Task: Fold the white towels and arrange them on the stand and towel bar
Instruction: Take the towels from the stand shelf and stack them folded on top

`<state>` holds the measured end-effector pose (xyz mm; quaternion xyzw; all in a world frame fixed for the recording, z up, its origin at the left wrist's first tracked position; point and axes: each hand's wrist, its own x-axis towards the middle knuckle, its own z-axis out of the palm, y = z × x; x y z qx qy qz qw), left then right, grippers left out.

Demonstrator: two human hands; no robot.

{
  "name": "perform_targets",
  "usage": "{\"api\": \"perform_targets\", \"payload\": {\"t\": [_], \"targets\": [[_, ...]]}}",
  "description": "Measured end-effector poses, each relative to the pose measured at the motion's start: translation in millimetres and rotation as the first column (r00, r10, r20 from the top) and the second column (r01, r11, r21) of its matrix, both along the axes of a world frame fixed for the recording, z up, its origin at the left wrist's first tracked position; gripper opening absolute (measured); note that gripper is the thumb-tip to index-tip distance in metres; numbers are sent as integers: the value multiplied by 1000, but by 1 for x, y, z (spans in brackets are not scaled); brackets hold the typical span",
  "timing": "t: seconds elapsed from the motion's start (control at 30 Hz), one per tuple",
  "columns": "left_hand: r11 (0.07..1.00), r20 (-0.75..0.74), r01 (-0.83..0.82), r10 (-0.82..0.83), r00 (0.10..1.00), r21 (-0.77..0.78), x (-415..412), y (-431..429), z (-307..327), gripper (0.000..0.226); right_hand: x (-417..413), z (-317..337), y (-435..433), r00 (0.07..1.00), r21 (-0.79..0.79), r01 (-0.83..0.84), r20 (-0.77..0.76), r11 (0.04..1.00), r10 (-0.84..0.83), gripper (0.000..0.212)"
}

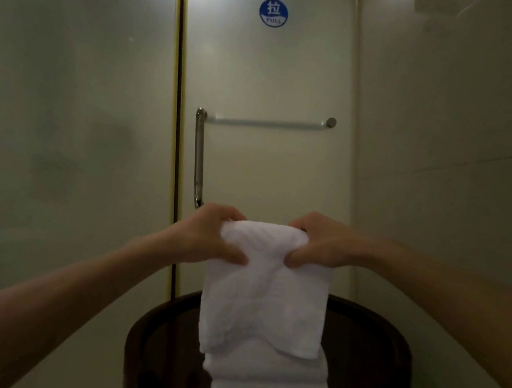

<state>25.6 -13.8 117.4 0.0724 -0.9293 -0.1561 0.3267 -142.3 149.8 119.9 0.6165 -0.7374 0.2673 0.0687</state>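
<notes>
In the middle of the frame, the left hand and right hand each pinch a top corner of the soft, floppy, light-looking towel, hanging over the dark stand, below the towel bar.

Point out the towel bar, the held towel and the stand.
towel bar (pixel 267 123), head view, middle of the horizontal rod.
held towel (pixel 263 299), head view, centre of the hanging front.
stand (pixel 367 355), head view, bare dark top right of the towels.
</notes>
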Motion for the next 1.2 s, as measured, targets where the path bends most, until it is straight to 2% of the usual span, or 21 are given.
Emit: {"api": "perform_targets", "payload": {"t": [0.1,0.23,0.3,0.4,0.57,0.73,0.83,1.0,1.1,1.2], "targets": [[991,10,-57,58,998,-120,-13,-10,5,45,-14,4,-14,999,-26,40,-23,999,-40,17],[973,-177,-156,126,976,-169,-38,-16,-2,39,-31,3,-33,974,-180,158,-131,971,-183,28],[950,-224,-222,172,959,-220,-50,-19,-14,36,-35,-5,-40,933,-257,233,-211,938,-290,37],[933,-179,-223,178,968,-281,-62,-27,-40,39,-38,-29,-46,855,-320,270,-353,908,-379,35],[917,21,-144,164,986,-372,-56,-35,-87,34,-30,-90,-44,808,-198,287,-476,937,-347,38],[905,165,-43,124,978,-423,-36,-30,-118,43,-24,-131,-23,872,-132,200,-428,971,-238,39],[916,243,-4,110,964,-402,-26,-25,-128,59,-21,-139,-13,895,-93,161,-407,983,-185,46],[902,296,13,128,947,-431,-19,-15,-128,74,-16,-140,3,904,-31,117,-410,993,-119,60],[902,306,-11,158,939,-431,-25,-7,-125,69,-11,-140,7,906,23,99,-415,995,-81,71],[897,338,17,149,929,-442,-32,-2,-129,62,-9,-144,9,908,61,103,-412,993,-69,69]]}}
